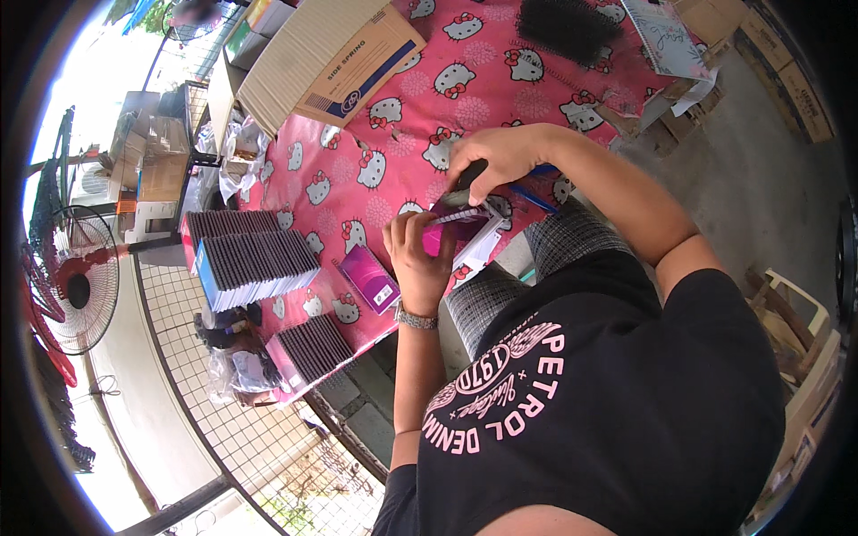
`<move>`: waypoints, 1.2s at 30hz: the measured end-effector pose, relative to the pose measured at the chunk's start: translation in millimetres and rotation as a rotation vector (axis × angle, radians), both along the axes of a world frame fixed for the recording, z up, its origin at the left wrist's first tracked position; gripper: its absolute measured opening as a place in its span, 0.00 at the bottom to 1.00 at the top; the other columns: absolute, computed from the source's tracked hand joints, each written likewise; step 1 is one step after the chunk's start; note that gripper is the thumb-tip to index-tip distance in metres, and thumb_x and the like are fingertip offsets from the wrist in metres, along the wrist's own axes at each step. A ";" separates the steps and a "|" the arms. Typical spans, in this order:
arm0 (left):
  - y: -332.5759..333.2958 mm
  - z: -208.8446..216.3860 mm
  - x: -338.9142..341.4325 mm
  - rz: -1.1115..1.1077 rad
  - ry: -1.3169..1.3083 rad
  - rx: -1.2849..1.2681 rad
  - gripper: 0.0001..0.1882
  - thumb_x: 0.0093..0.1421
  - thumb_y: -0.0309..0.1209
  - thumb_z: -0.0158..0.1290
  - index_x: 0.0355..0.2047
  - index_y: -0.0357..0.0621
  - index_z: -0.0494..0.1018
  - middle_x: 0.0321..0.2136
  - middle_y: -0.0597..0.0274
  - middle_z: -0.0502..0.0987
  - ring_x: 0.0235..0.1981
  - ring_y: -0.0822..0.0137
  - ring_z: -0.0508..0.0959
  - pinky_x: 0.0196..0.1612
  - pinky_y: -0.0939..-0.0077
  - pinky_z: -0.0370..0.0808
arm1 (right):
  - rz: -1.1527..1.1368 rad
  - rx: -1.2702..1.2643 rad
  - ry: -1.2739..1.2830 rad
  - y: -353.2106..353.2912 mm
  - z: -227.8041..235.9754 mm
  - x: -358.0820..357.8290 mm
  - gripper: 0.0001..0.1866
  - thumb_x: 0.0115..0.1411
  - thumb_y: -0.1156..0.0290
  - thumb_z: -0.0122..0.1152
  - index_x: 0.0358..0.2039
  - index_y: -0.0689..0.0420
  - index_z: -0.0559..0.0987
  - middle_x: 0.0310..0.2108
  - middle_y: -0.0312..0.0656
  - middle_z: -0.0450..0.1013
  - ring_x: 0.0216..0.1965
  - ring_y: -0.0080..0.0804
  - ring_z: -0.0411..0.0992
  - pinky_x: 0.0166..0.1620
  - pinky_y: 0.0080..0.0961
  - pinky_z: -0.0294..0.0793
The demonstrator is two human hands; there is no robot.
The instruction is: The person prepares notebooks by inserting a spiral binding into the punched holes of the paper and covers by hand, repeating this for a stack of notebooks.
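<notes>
At the table's near edge, my left hand [422, 252] pinches the upper edge of a purple-covered notebook [460, 234] whose white pages fan out to the right. My right hand [508, 159] curls over the same edge from above, its fingers closed round a dark, rounded object [466, 182] that I cannot make out. Partly under my right wrist lies a blue, stick-like thing [534, 198]. Left of my left hand, another purple spiral notebook [369, 279] lies flat on the pink patterned tablecloth [357, 188].
Stacks of spiral-bound notebooks stand at the left [259, 259] and at the near left corner [308, 353]. An open cardboard box [344, 67] sits at the back. Black binding coils [568, 29] and a light-coloured notebook [660, 37] lie far right. A fan [79, 290] stands beyond the table's left side.
</notes>
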State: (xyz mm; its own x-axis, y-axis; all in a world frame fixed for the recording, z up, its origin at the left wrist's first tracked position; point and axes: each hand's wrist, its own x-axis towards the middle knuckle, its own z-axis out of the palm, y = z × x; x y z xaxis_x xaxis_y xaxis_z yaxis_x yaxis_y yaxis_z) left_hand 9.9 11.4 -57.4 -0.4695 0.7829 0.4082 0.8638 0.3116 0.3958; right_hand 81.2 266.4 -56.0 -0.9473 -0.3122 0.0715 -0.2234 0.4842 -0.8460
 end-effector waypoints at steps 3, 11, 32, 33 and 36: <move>-15.6 -0.5 -8.4 0.056 -0.135 0.074 0.16 0.49 0.23 0.62 0.40 0.43 0.75 0.39 0.54 0.75 0.45 0.51 0.74 0.52 0.57 0.69 | 0.236 -1.077 -0.379 -7.3 -0.6 -2.5 0.26 0.52 0.64 0.65 0.50 0.63 0.79 0.44 0.41 0.76 0.48 0.29 0.72 0.53 0.24 0.69; -30.8 -4.2 -18.3 0.087 -0.111 0.020 0.13 0.54 0.20 0.57 0.41 0.38 0.73 0.40 0.51 0.75 0.45 0.50 0.74 0.51 0.58 0.69 | 0.154 -0.584 -0.364 -20.4 20.7 -17.7 0.25 0.52 0.67 0.65 0.52 0.59 0.80 0.46 0.39 0.74 0.50 0.27 0.70 0.55 0.27 0.68; -23.7 -5.1 -22.2 0.068 -0.466 0.108 0.11 0.61 0.18 0.54 0.44 0.36 0.71 0.37 0.54 0.77 0.37 0.62 0.79 0.40 0.72 0.75 | -0.772 0.636 0.132 31.2 -93.0 -9.2 0.32 0.53 0.54 0.69 0.58 0.47 0.74 0.63 0.46 0.63 0.65 0.53 0.60 0.62 0.53 0.63; -28.1 -8.6 -24.0 0.086 -0.526 0.171 0.10 0.62 0.20 0.54 0.44 0.36 0.71 0.36 0.55 0.77 0.36 0.64 0.79 0.39 0.74 0.75 | -0.836 0.582 0.211 27.5 -93.4 -1.6 0.33 0.54 0.54 0.69 0.60 0.47 0.72 0.63 0.47 0.62 0.64 0.54 0.60 0.62 0.53 0.62; -39.0 -17.4 -21.8 0.154 -0.698 0.325 0.07 0.66 0.23 0.54 0.44 0.35 0.72 0.34 0.59 0.78 0.33 0.71 0.80 0.35 0.79 0.74 | -0.939 0.455 0.290 -15.6 -88.2 47.3 0.35 0.55 0.56 0.68 0.63 0.50 0.68 0.63 0.50 0.62 0.63 0.55 0.61 0.63 0.52 0.62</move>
State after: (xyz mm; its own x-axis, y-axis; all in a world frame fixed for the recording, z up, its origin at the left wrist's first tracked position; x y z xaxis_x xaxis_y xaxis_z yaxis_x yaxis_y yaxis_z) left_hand -11.9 -27.5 -74.8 -0.7949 0.5805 0.1764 0.3387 0.1833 0.9229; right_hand 128.5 250.8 -144.3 -0.7876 0.4749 0.3925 0.2374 0.8218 -0.5180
